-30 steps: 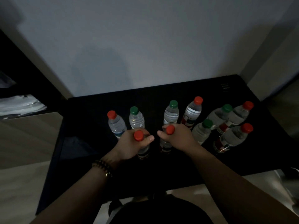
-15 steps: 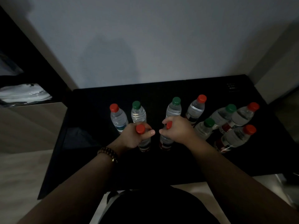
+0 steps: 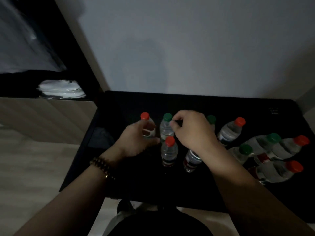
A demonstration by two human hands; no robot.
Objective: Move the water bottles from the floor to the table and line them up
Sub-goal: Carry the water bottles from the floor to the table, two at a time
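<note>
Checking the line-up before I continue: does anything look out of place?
Nothing spilled. A red-capped bottle and its neighbour stand ahead of the back row; the right-hand cluster is bunched, not lined up.

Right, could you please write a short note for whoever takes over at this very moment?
Left hand: at the far-left red-capped bottle, fingers alongside its body; the blur hides whether it grips.
Right hand: fingers curled beside the green-capped bottle; whether it holds anything is unclear. It hides the top of the front right bottle.
Bottles: ten stand on the black table; none shows on the visible floor.
Done: carrying, as far as can be seen.
Left: lining up. Two bottles stand in front, and the right cluster is bunched.
</note>
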